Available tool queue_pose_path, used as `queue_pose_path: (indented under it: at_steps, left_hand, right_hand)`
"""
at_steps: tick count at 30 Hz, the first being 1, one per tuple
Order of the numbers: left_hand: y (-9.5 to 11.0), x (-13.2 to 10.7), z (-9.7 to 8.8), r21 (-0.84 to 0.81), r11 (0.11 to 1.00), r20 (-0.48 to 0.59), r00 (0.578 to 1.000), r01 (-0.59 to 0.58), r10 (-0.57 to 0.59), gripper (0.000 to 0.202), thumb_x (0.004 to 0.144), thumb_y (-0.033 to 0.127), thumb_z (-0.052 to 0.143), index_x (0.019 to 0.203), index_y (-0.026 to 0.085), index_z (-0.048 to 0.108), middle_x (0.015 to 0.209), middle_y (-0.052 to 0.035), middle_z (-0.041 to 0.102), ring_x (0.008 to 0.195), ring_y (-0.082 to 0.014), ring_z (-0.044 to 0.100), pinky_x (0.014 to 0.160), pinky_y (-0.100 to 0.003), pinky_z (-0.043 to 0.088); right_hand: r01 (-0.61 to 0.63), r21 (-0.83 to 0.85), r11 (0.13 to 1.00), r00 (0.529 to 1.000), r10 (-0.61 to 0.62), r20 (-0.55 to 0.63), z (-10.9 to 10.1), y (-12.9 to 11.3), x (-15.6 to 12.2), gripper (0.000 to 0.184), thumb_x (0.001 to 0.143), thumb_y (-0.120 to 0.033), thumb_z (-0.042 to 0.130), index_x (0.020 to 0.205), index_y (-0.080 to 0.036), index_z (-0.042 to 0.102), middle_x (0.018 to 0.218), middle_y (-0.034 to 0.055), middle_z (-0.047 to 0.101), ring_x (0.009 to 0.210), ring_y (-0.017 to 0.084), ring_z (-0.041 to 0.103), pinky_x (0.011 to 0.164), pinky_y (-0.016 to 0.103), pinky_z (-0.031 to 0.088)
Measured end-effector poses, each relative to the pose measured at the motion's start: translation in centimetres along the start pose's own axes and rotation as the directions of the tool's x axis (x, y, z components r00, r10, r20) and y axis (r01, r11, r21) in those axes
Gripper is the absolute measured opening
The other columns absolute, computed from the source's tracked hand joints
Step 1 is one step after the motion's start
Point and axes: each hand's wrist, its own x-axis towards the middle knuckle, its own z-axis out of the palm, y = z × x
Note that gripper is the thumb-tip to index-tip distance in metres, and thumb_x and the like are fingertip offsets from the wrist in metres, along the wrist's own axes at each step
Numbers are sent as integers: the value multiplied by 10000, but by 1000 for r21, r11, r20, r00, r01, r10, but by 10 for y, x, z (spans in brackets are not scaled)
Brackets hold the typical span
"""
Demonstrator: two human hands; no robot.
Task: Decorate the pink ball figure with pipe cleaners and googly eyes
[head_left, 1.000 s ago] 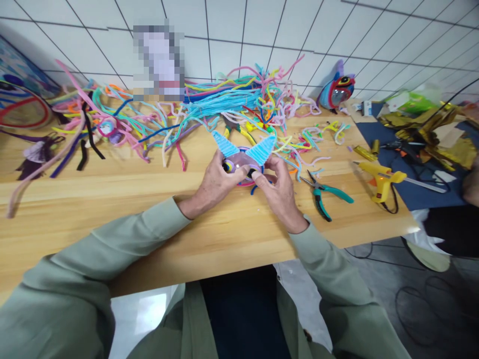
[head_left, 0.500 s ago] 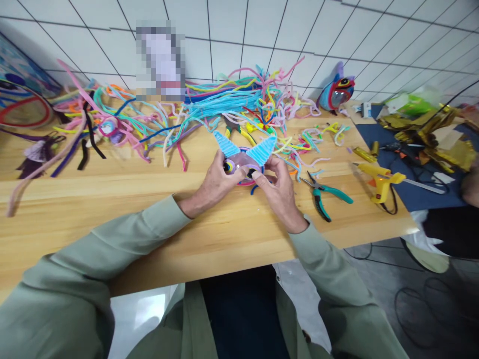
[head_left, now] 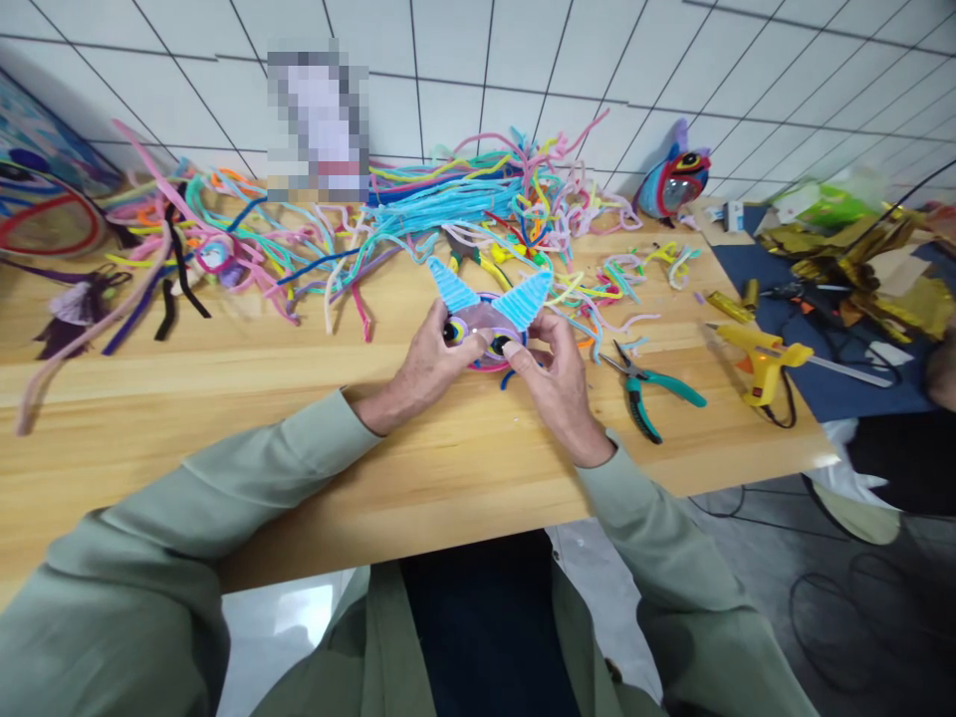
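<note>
Between my hands is a pipe-cleaner animal head with two pointed light-blue ears, a purple face and round eyes ringed in yellow and lilac. My left hand grips its left side, the thumb lying across the face. On the other side my right hand is closed around the edge, its thumb pressing at the right eye. The underside of the head and several fingertips are hidden. Just right of my right hand lie teal-handled pliers, jaws apart. Behind the ears rests a yellow-and-green handled tool, partly covered.
Bundled blue pipe cleaners and loose colourful ones spread along the tiled wall. A yellow glue gun lies at the table's right end. A finished-looking blue-and-red figure stands back right. Gold foil covers the dark-blue surface beside another person's arm.
Almost nothing differs. Both hands keep their hold on the animal head, which has tilted very slightly; the whole view has shifted a little.
</note>
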Motion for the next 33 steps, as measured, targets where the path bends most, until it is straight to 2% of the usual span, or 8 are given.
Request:
queue_pose_path:
  at_steps: [3,9,13,17,23,28,33]
  left_hand:
    - [2,1,1,39,999,-7,1000,17,-16,499,876,568,812,1191,217,652,1067,-48,751,944,-232,669,862,-370,570]
    - [4,-3,-2,-44,999,51,999,-9,11,595,918,691,786,1273,238,634,1199,-82,748,1087,-272,696,960,-407,593]
    - [-1,-4,-5,47,999,38,999,-5,3,560,863,610,856,1213,239,626,1090,-43,724,1004,-238,663,864,-354,579]
    - [-7,-3,-6,56,998,63,998,-24,20,573,851,541,882,1243,225,609,1151,-48,711,1044,-226,658,867,-332,569]
    - [-9,-4,-8,-15,1000,120,993,16,-14,685,824,591,927,1289,232,574,1244,-71,708,1123,-258,690,961,-382,607]
    - [1,-5,-8,-36,999,111,994,18,-14,603,915,659,809,1302,240,612,1257,-91,717,1148,-277,667,1018,-428,593]
    - [6,-3,-5,-88,994,115,992,70,-59,755,754,683,947,1272,260,597,1189,-61,732,1079,-257,681,946,-384,602]
  right_hand:
    - [2,0,1000,1000,-2,-8,0,1,0,494,942,-640,831,1256,-308,644,1327,81,733,1203,275,723,973,466,682]
    - [-8,-22,1000,1000,8,5,-1,2,0,517,955,-694,798,1266,-314,636,1316,77,733,1212,274,718,981,458,667]
    - [-34,-2,999,999,34,-4,0,1,0,535,934,-690,813,1257,-304,633,1306,86,727,1202,287,719,981,483,669]
    - [-43,2,999,999,43,-11,1,1,-1,531,931,-684,814,1250,-303,627,1306,85,725,1190,288,716,967,486,673]
    - [-53,-10,999,999,53,-2,0,-1,-2,535,951,-717,787,1258,-314,617,1302,73,725,1198,279,713,950,444,662]
    - [-38,-1,999,999,38,-2,0,-1,-2,548,936,-718,804,1256,-316,616,1299,77,721,1183,281,710,924,447,667]
    - [-17,-21,1000,1000,17,12,-1,-1,-3,510,966,-689,786,1272,-318,614,1278,75,712,1204,282,705,941,454,669]
